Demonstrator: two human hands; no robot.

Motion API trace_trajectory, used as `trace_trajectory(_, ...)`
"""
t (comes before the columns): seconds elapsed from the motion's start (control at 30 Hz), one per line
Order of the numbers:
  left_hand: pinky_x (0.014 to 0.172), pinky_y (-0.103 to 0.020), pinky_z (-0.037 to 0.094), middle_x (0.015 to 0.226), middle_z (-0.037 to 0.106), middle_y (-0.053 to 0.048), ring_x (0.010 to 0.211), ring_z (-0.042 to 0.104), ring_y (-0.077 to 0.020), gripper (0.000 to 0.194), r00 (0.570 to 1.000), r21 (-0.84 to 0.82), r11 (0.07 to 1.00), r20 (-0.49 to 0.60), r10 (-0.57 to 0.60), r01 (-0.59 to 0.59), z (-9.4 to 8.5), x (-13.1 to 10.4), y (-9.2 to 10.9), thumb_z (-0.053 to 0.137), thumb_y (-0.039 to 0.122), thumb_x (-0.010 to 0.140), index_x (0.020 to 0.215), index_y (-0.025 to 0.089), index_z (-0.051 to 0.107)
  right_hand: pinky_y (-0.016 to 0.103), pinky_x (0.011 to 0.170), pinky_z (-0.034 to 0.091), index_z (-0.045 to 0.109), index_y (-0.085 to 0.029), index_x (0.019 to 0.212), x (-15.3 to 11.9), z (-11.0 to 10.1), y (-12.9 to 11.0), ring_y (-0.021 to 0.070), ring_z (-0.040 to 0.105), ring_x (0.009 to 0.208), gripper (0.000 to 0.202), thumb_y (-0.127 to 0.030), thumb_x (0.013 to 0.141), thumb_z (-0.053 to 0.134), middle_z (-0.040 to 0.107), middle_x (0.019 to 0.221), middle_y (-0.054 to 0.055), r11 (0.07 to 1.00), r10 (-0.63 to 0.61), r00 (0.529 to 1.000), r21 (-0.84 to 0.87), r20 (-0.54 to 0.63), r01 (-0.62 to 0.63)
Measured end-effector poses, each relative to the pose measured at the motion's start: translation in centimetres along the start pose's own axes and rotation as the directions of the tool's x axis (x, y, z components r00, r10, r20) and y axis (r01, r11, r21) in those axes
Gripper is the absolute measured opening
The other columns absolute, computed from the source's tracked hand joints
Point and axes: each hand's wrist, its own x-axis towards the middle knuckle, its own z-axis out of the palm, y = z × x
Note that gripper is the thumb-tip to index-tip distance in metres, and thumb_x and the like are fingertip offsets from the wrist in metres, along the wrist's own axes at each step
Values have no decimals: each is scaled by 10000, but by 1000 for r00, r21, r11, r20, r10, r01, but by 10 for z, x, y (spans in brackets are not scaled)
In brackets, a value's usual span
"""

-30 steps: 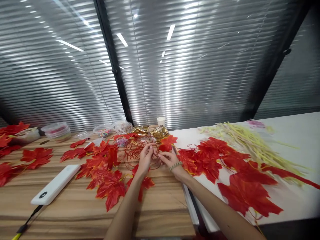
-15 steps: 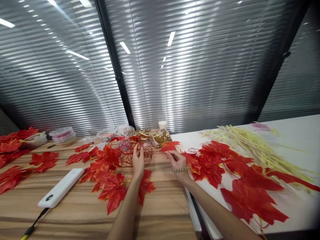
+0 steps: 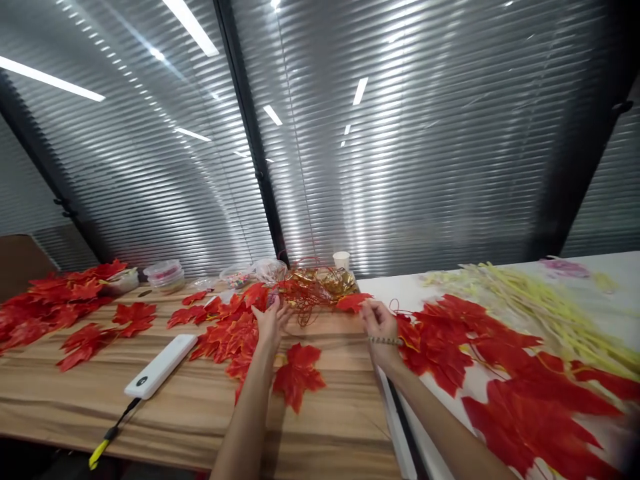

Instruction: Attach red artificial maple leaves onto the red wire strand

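So the person's left hand (image 3: 269,325) has its fingers spread wide, right beside the heap of red leaves (image 3: 235,333). The right hand (image 3: 381,327) is bunched up at a single red leaf (image 3: 353,303), but can't tell if it's pinching that or something else. The tangled red cord (image 3: 305,295) sits between them, toward the back, by some gold foil packets (image 3: 343,283).

The table (image 3: 340,433) shows striped wood grain with a smooth, low sheen. Near its far edge sit glossy, crinkled gold foil (image 3: 344,283) and clear plastic tubs (image 3: 165,275). The red leaves (image 3: 300,377) look like satiny cloth; the white power bank (image 3: 163,365) is smooth plastic.
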Motion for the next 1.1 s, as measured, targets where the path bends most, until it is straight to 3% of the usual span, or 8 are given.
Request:
trace_trajectory(0.13, 855, -348, 458, 1261, 413, -126, 1019, 546, -192, 851, 978, 224, 956, -39, 204, -190, 4, -19, 5, 650, 253, 696, 1343, 289, 98, 234, 517, 392, 588, -169, 768, -7, 10, 4, 133, 500, 544, 285, -439, 796, 504, 557, 614, 12, 991, -47, 984, -115, 171, 67)
trace_trajectory(0.23, 984, -368, 341, 1276, 403, -111, 1150, 436, -204, 574, 812, 452, 756, -111, 573, -473, 6, -42, 15, 525, 260, 782, 1295, 241, 267, 248, 543, 409, 595, -172, 792, -9, 12, 0, 141, 520, 546, 244, -379, 827, 471, 578, 627, 20, 977, -100, 966, -161, 238, 141)
trace_trajectory(0.33, 996, -367, 311, 1165, 498, -97, 1120, 451, -215, 405, 685, 532, 524, 152, 713, -665, 12, -55, 28, 518, 269, 779, 1173, 214, 438, 260, 573, 415, 597, -171, 791, -10, 11, -8, 154, 548, 586, 222, -329, 841, 449, 600, 662, 34, 953, -155, 939, -204, 308, 225)
trace_trajectory(0.47, 889, -373, 393, 993, 599, -93, 954, 552, -226, 322, 731, 492, 563, 589, 346, -663, 35, -41, 31, 502, 308, 777, 1075, 196, 544, 255, 585, 402, 597, -177, 745, -11, 12, -14, 151, 544, 595, 227, -311, 843, 442, 591, 637, 23, 949, -176, 896, -173, 408, 265)
trace_trajectory(0.63, 879, -403, 385, 954, 620, -101, 977, 541, -287, 610, 760, 626, 536, 648, 47, -566, 54, -8, 5, 741, 196, 427, 1016, 181, 588, 240, 579, 408, 579, -170, 671, -12, 13, -14, 133, 523, 580, 273, -373, 823, 479, 568, 610, 9, 994, -83, 848, -21, 523, 110)
trace_trajectory(0.8, 694, -311, 456, 639, 622, -21, 695, 585, -202, 219, 724, 605, 575, 689, -33, -550, 56, 0, -3, 706, 168, 451, 656, 183, 631, 239, 560, 425, 572, -167, 679, -12, 9, -29, 118, 512, 550, 300, -442, 786, 519, 550, 587, -2, 989, 11, 738, 101, 675, -107)
trace_trajectory(0.97, 482, -234, 434, 621, 613, -20, 525, 551, -133, 274, 756, 608, 653, 649, -80, -453, 60, 8, 46, 648, 394, 619, 763, 163, 612, 247, 592, 432, 592, -161, 693, -17, 6, -46, 121, 527, 568, 301, -455, 749, 565, 565, 592, 0, 961, 53, 678, 147, 733, -233)
trace_trajectory(1.1, 467, -229, 459, 719, 617, -21, 541, 593, -130, 390, 910, 588, 776, 411, -42, -230, 40, 30, 110, 677, 434, 600, 847, 170, 530, 225, 556, 404, 581, -159, 692, -12, 6, -41, 106, 497, 545, 282, -439, 726, 601, 547, 578, -10, 928, 83, 792, 242, 604, -282)
